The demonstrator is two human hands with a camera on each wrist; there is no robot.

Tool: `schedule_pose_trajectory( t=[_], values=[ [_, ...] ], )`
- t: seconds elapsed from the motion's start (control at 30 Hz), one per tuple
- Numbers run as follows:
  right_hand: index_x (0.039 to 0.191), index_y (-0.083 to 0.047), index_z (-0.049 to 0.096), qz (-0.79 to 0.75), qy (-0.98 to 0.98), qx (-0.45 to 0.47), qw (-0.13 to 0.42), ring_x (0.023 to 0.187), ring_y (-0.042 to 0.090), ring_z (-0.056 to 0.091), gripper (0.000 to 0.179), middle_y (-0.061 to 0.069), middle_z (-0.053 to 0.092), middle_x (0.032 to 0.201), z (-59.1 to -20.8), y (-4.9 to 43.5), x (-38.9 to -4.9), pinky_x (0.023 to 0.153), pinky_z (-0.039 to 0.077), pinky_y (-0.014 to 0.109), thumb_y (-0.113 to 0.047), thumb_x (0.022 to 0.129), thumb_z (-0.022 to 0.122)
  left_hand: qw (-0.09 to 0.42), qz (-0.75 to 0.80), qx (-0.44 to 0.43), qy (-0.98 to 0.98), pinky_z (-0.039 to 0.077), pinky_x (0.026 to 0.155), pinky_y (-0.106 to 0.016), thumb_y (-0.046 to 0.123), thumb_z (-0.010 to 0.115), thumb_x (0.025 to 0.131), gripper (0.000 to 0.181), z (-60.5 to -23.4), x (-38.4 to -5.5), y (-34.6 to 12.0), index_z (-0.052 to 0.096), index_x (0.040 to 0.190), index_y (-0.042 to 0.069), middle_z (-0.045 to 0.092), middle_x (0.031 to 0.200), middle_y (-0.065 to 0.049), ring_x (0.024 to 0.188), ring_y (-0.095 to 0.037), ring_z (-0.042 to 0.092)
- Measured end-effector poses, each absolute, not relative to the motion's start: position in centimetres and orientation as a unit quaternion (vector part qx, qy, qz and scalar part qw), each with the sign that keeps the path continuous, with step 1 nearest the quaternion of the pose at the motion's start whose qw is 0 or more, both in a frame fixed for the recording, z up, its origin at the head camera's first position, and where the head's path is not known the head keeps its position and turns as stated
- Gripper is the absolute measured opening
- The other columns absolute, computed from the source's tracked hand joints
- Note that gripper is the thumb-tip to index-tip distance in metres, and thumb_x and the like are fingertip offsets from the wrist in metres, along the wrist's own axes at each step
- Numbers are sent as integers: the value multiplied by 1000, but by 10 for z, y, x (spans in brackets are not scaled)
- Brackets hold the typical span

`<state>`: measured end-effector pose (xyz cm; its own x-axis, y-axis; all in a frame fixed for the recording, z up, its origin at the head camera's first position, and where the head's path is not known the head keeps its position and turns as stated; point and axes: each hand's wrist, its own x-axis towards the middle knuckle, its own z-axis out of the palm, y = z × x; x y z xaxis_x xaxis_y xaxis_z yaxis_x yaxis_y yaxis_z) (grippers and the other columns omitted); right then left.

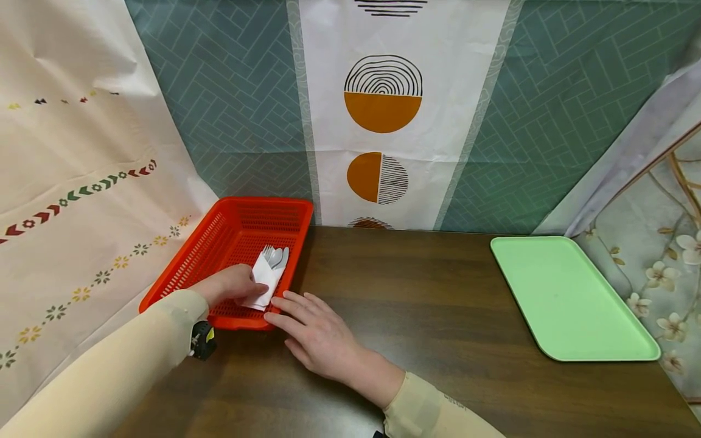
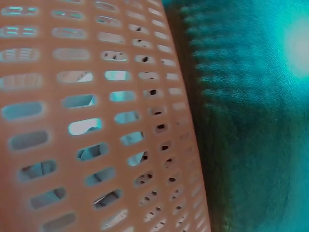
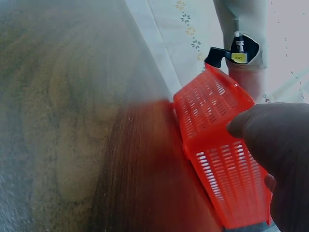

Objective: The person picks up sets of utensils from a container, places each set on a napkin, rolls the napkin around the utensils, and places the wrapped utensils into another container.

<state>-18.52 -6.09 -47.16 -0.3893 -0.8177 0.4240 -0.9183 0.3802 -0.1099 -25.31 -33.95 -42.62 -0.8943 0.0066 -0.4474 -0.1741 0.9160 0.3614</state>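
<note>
A folded white napkin (image 1: 264, 281) with a fork (image 1: 267, 250), a spoon (image 1: 275, 258) and a knife (image 1: 284, 258) showing at its top lies tilted inside the red basket (image 1: 303, 243), near its right wall. My left hand (image 1: 239, 283) reaches over the basket's near left side and grips the napkin's lower part; its thumb is hidden. In the left wrist view the basket's slotted wall (image 2: 104, 140) fills the left side and covers that hand. My right hand (image 1: 323, 334) rests with extended fingers at the basket's near right corner, its fingertips at the rim.
A light green tray (image 1: 575, 298) lies at the right of the brown wooden table (image 1: 405, 286). Patterned cloths hang behind and at both sides, and the basket stands close against the left cloth (image 1: 109, 243).
</note>
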Motion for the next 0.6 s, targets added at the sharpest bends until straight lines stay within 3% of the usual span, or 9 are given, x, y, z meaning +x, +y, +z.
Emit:
schedule_pose_trajectory(
  t=[0.2, 0.6],
  values=[
    [163, -24, 54, 164, -820, 529, 148, 165, 21, 29, 61, 1, 45, 173, -471, -62, -189, 133, 24, 44, -26, 105, 76, 215, 195, -33, 956, 48, 68, -31, 30, 76, 104, 29, -419, -256, -338, 65, 100, 4, 62, 79, -9, 72, -22, 58],
    [163, -23, 55, 165, -819, 527, 157, 163, 22, 35, 62, 3, 45, 172, -467, -62, -194, 132, 26, 46, -25, 105, 77, 171, 195, -8, 966, 51, 66, -28, 30, 78, 102, 25, -405, -255, -338, 69, 103, 7, 70, 84, -11, 73, -22, 60]
  ],
)
